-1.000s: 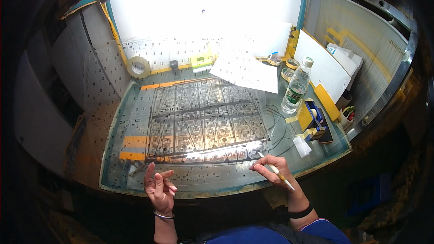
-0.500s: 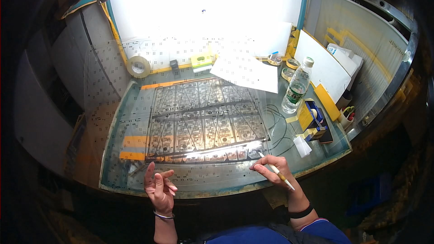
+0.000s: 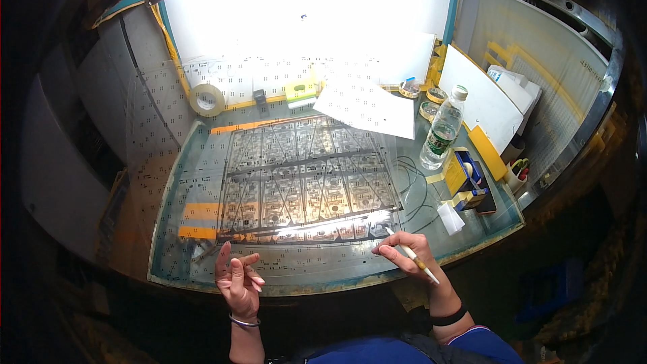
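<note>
Tabletop [image 3: 486,224] fronts bright white panel [image 3: 303,0]; left hand [image 3: 236,280] spread, right hand [image 3: 404,256] clamped on pen-like tool [image 3: 421,266].

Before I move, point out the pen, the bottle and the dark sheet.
Pen [image 3: 420,265]: head view, on the tan part of its shaft.
Bottle [image 3: 443,131]: head view, on its body.
Dark sheet [image 3: 309,178]: head view, near the middle of its patterned face.

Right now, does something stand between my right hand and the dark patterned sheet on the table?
No loose object visibly blocks the right hand. However, a clear film with small black marks seems to lie over the dark patterned sheet, so it probably covers that surface.
</note>
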A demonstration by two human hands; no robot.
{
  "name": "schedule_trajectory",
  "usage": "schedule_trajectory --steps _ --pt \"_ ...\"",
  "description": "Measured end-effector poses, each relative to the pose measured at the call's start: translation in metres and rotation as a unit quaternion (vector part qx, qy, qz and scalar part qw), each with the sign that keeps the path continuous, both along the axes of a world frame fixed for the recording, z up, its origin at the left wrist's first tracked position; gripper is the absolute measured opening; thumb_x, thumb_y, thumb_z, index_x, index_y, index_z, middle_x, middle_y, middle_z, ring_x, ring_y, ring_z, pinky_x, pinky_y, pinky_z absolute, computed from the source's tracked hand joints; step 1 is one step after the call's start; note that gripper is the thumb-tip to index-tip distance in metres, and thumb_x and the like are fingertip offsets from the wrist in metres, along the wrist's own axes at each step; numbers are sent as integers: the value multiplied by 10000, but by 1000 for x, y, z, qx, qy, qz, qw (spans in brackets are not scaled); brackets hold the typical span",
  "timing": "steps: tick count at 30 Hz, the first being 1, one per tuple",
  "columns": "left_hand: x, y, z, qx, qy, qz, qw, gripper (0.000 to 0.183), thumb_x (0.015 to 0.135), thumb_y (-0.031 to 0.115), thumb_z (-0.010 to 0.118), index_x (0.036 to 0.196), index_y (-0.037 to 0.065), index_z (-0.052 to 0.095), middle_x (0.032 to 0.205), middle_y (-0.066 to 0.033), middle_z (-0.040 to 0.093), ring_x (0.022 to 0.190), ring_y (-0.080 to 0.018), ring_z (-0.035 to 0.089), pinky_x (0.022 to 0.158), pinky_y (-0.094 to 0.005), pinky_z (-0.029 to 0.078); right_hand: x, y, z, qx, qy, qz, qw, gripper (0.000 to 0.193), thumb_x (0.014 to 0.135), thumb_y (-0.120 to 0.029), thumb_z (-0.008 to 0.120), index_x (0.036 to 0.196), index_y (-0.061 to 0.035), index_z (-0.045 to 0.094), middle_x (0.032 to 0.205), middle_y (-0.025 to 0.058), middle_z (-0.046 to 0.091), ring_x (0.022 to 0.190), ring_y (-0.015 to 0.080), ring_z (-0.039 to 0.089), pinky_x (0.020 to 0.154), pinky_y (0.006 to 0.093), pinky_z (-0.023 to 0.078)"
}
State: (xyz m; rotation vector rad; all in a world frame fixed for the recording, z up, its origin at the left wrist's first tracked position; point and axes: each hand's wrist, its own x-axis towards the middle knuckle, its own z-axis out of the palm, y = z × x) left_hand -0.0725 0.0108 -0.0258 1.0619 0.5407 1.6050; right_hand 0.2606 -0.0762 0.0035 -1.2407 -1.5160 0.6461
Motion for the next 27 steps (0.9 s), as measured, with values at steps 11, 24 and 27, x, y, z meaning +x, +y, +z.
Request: schedule_trajectory --steps 11,24,27 --pt "0 -1 0 -1 7 5 1000 389 1013 165 500 1395 100 459 946 -218 707 531 -131 637 458 -185 496 -1 -1 0 -9 -4 -6 1000 90 882 -79 668 861 7 682 836 118 733 799 173 705 742 295 543" --pt "1 -1 2 -10 13 13 1000 384 1013 181 505 1388 105 466 941 -208 708 507 -126 618 440 -179 469 -1 -1 2 -19 0 -6 1000 92 882 -77 666 854 10 672 834 118 732 795 175 704 740 296 543" --pt "1 -1 2 -14 12 12 1000 386 1013 180 503 1391 107 463 942 -210 707 505 -126 618 439 -180 469 -1 -1 1 -17 -2 -7 1000 86 882 -72 666 855 10 670 834 120 732 799 177 707 741 298 545"
